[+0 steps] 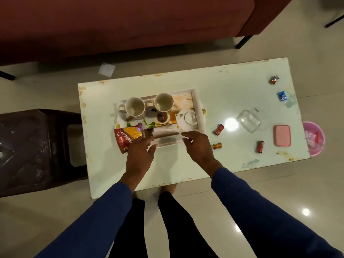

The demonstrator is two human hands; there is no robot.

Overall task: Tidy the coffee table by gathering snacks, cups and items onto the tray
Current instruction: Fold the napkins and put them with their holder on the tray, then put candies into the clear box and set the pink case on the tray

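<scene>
Both hands at the near rim of the tray

We see the left hand (140, 151) and right hand (197, 146) with loose, straight fingers, holding nothing, over the tray (198, 101), which sits on the coffee table (167, 168); the snack packet (128, 135) leans on its left corner.

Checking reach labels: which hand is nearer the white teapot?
Right. The right hand is at the tray's near edge just below the teapot; the left hand is further left, by the snack packet.
</scene>
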